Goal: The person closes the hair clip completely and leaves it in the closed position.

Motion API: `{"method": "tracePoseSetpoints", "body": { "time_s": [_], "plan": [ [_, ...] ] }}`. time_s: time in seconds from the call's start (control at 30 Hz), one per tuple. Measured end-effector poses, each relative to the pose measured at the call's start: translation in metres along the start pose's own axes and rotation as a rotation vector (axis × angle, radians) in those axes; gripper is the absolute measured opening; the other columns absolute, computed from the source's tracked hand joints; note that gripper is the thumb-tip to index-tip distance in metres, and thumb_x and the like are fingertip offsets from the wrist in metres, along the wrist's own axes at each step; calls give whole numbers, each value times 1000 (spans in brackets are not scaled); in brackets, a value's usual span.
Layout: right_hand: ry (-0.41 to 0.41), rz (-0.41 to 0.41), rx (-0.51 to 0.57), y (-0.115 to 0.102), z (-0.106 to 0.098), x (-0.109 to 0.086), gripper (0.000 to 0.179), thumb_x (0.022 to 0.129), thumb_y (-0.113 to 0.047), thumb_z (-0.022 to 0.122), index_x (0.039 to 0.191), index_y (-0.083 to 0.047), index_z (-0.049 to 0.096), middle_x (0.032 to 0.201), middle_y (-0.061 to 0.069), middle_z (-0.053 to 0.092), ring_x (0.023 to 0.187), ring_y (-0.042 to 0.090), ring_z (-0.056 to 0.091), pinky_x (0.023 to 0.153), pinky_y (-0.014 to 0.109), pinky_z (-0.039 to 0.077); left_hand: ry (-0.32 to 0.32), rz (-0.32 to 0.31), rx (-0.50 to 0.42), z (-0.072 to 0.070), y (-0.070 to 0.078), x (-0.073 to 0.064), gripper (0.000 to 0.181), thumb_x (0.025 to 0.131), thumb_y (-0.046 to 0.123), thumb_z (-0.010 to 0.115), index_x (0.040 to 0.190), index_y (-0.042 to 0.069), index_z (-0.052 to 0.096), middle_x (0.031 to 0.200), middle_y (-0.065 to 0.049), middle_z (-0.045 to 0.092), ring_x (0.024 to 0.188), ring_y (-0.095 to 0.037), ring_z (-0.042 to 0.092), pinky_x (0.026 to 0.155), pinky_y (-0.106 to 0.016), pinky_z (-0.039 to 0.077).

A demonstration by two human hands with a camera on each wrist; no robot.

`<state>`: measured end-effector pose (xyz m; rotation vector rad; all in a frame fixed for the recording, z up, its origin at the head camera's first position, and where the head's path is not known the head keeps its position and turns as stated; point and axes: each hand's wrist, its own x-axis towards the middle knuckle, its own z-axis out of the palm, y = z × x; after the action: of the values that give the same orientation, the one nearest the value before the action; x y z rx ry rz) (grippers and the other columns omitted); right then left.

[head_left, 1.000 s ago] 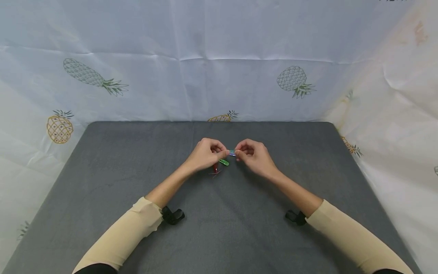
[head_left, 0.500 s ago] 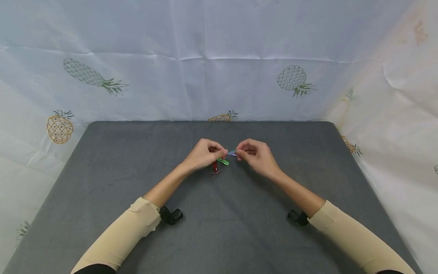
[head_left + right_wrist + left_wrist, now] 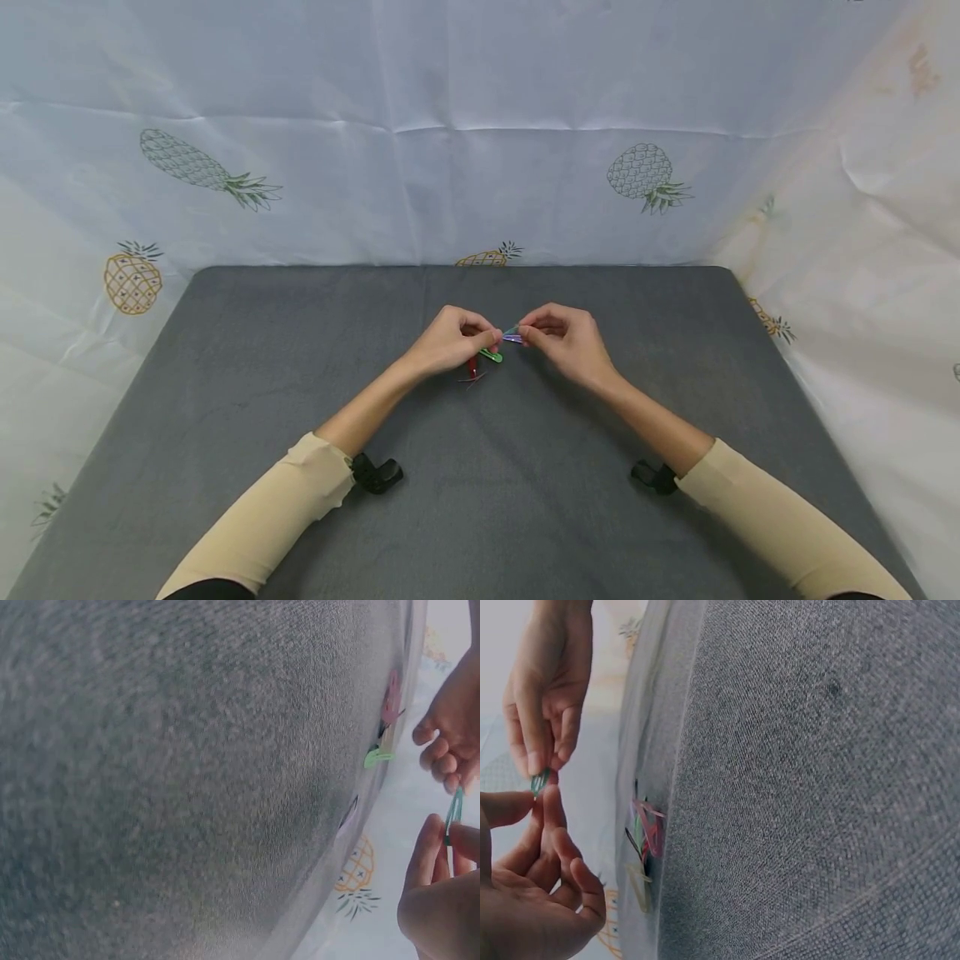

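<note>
Right hand point(image 3: 564, 340) edges outward, teal clip point(image 3: 538, 783) tilting more; it and left hand point(image 3: 452, 339) pinch opposite ends; handling seems unfinished.

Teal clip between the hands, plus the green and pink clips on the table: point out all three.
Teal clip point(image 3: 539, 782), left wrist view: its exposed middle.
Green clip point(image 3: 492, 356), head view: its exposed part.
Pink clip point(image 3: 390, 713), right wrist view: its broad part.

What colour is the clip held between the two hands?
Teal green; the clip shows best in the right wrist view.
</note>
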<state>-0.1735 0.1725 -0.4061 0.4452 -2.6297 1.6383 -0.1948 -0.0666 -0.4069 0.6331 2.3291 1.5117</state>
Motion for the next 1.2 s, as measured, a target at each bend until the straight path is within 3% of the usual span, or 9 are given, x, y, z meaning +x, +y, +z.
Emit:
{"method": "tracePoseSetpoints", "body": {
  "time_s": [0.37, 0.5, 0.63, 0.83, 0.97, 1.1, 1.2],
  "plan": [
    [-49, 27, 11, 3, -4, 1, 16, 102, -11, 77, 114, -2, 83, 110, 17, 83, 96, 30, 82, 81, 30, 65, 39, 22, 42, -1, -5, 2, 26, 108, 16, 66, 107, -5, 81, 97, -22, 81, 88, -39, 77, 75, -27, 53],
    [-66, 42, 37, 5, -5, 1, 18, 101, -8, 77, 117, -1, 81, 115, 19, 82, 96, 21, 82, 87, 39, 66, 54, 53, 75, 0, -7, 3, 24, 108, 15, 66, 108, -5, 81, 96, -22, 81, 83, -39, 76, 69, -25, 51],
    [-84, 59, 61, 6, -7, 0, 23, 101, -7, 77, 122, 2, 79, 119, 23, 81, 97, 15, 82, 90, 40, 66, 64, 81, 102, 0, -8, 3, 23, 108, 14, 67, 107, -5, 80, 94, -22, 81, 79, -38, 74, 65, -23, 48],
    [-118, 154, 98, 7, -9, 1, 31, 101, -14, 79, 127, 2, 77, 118, 21, 82, 102, 26, 83, 93, 42, 65, 78, 93, 117, 1, -11, 4, 22, 108, 15, 69, 106, -3, 81, 94, -19, 81, 76, -34, 73, 64, -23, 47],
    [-131, 222, 109, 7, -11, 0, 29, 100, -17, 80, 124, -1, 80, 114, 20, 83, 100, 27, 83, 96, 46, 65, 77, 105, 126, 1, -12, 5, 21, 107, 15, 70, 107, -2, 81, 94, -18, 81, 71, -22, 69, 65, -23, 48],
    [-136, 239, 123, 8, -12, 0, 27, 100, -16, 81, 122, -1, 80, 114, 22, 82, 97, 27, 83, 93, 43, 65, 73, 109, 138, 1, -12, 5, 20, 107, 15, 71, 108, -1, 81, 93, -18, 80, 69, -11, 63, 65, -23, 47],
    [-141, 247, 125, 9, -12, 1, 26, 99, -14, 81, 121, 0, 80, 114, 24, 82, 98, 32, 82, 91, 42, 66, 77, 98, 145, 2, -11, 5, 19, 106, 15, 72, 108, 0, 82, 92, -18, 80, 68, -13, 63, 64, -24, 47]
  ]
}}
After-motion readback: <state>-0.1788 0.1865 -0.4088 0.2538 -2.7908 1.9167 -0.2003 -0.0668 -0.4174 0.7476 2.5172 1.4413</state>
